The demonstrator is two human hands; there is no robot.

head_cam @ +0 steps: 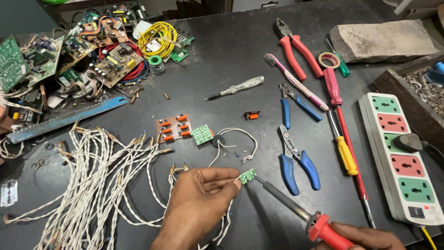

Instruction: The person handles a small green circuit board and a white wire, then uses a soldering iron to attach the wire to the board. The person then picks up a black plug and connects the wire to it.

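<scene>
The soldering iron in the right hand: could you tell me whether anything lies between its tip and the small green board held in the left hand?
Nothing visible does. The soldering iron, gripped by the right hand, already has its tip at the edge of the small green board pinched in the left hand.

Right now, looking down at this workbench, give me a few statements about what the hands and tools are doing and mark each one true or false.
1. The left hand pinches a small green circuit board. True.
2. The right hand holds a screwdriver by a yellow handle. False: it grips the red handle of a soldering iron, whose tip meets the small green circuit board.
3. The white power strip has nothing plugged in. False: a dark plug sits in it.
4. Two blue-handled pliers lie right of the small green circuit board. True.
5. Twisted white wires lie left of the left hand. True.
</scene>
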